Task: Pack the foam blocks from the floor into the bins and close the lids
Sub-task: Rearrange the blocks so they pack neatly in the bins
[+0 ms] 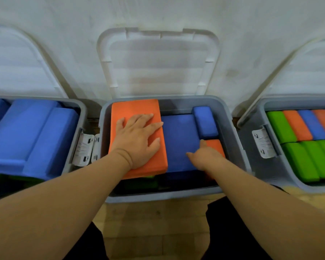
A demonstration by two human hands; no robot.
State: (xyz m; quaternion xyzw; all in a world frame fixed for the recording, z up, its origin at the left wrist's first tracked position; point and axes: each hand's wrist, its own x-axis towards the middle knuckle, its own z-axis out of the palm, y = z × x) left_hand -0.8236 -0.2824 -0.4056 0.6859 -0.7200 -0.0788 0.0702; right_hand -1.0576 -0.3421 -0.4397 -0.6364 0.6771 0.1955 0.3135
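In the middle bin (158, 197) the left grip (137, 139), a bare hand, lies flat and open on the large orange block (128, 109), whose long axis runs away from the person. To its right the right grip (206, 156) rests on the small orange block (217, 145); if its fingers curl, I cannot tell. The lid (158, 72) stands upright behind both, straight ahead.

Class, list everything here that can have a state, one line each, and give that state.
left bin: open, packed with blue blocks.
middle bin: open, partly packed.
right bin: open, packed with mixed blocks.
middle lid: raised against the wall.
big orange block: flat in middle bin, under left hand.
left hand: flat, fingers spread, pressing.
right hand: touching small orange block; grip unclear.
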